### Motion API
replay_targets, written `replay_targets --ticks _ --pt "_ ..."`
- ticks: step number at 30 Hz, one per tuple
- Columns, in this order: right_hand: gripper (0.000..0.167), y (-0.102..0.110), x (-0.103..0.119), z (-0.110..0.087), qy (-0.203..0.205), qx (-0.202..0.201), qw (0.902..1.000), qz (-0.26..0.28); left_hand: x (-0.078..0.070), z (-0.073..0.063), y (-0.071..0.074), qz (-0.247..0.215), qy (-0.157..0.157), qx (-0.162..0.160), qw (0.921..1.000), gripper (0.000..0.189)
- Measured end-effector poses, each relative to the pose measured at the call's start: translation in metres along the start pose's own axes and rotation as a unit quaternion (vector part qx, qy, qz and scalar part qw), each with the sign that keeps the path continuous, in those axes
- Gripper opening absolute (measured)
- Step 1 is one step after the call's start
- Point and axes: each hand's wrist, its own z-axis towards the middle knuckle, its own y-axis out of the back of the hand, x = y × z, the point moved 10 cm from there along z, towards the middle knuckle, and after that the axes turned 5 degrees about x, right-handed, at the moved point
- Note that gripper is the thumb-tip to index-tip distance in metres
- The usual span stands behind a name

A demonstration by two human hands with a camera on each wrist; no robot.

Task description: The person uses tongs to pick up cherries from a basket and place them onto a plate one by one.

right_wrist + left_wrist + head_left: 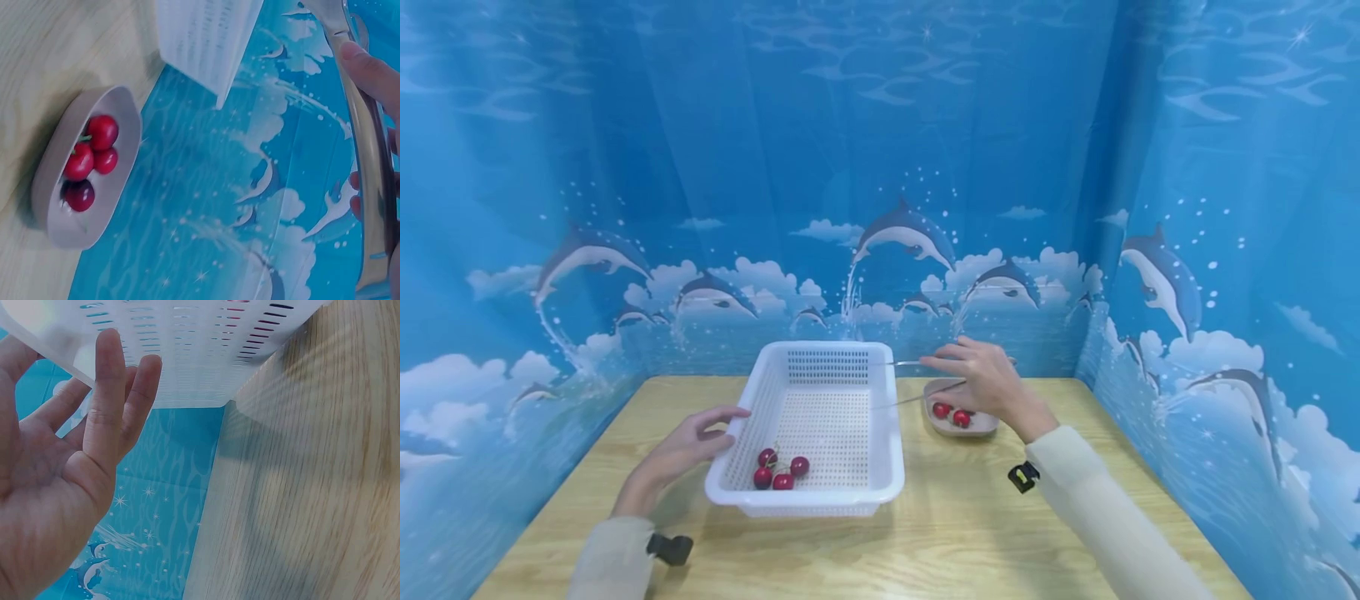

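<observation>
A white plastic basket stands on the table, with several cherries near its front left corner. My left hand holds the basket's left rim; in the left wrist view some fingers extend along its outer side. Metal tongs are gripped in my right hand, their two arms spread apart and pointing left to the basket's right rim. Nothing shows between the tips. Below the right hand sits a small beige bowl with several cherries in it, partly hidden by the hand in the head view.
The wooden table carries the basket on the left and the bowl on the right. A blue curtain with dolphins stands behind the table and along both sides. Each wrist has a small black device on it.
</observation>
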Motion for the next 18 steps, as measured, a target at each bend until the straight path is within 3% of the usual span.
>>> replay_targets --ticks 6,18 --pt "0.054 -0.003 0.011 0.013 0.017 -0.019 0.9997 0.003 0.001 0.002 0.0 -0.005 -0.005 0.002 1.0 0.056" --pt "0.05 -0.012 0.024 0.035 0.023 -0.005 0.9996 0.013 0.0 0.002 0.001 0.0 -0.012 0.001 0.9999 0.055"
